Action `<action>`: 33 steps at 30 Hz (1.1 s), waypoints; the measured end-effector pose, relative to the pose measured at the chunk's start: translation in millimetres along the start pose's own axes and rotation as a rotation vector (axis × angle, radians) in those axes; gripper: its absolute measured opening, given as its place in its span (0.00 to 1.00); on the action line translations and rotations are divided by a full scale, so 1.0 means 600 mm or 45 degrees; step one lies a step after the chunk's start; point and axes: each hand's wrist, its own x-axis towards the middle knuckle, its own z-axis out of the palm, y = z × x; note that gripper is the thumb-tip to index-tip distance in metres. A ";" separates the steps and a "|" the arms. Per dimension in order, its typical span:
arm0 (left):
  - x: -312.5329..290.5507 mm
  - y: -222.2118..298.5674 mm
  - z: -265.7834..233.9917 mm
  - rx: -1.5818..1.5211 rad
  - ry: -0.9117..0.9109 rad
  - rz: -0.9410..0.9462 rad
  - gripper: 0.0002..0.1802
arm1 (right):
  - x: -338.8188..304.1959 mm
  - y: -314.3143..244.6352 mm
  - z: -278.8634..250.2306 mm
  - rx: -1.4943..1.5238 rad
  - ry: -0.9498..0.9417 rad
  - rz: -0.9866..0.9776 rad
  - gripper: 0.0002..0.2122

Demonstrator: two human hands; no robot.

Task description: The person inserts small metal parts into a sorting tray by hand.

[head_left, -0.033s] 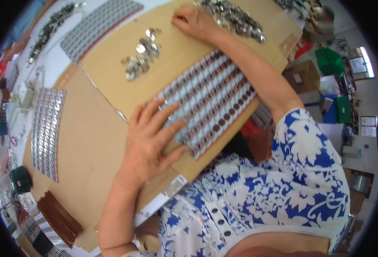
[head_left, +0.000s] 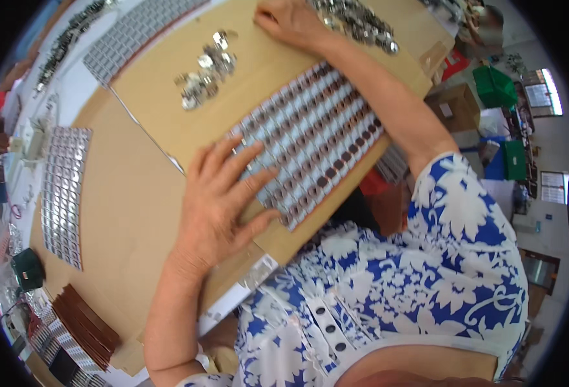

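So, L hand (head_left: 216,200) is wide over one end of the dotted sheet (head_left: 310,132) on the desk (head_left: 126,187), R hand (head_left: 287,23) is bunched nr shiny bits (head_left: 360,29), can't tell if holding any, & a bump might shift the sheet.

Across this cardboard-topped table (head_left: 136,213) lie three gridded panels (head_left: 297,138), shiny metal pieces (head_left: 207,62) in heaps, and brown strips (head_left: 85,326).

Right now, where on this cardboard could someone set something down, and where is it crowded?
The widest bare patch of cardboard lies between the left silver panel and the left hand. A narrower one lies between the loose metal pieces and the central panel. It is crowded at the right hand, beside the metal heap.
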 end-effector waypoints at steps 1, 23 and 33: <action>0.002 -0.004 0.001 0.055 0.034 0.054 0.30 | -0.019 -0.011 -0.012 0.009 -0.043 0.032 0.08; -0.014 0.005 0.011 0.019 -0.156 0.071 0.26 | -0.248 -0.350 -0.286 1.011 -0.530 0.653 0.03; -0.017 0.002 0.015 -0.021 -0.132 0.029 0.25 | -0.268 -0.368 -0.277 0.997 -0.415 0.730 0.05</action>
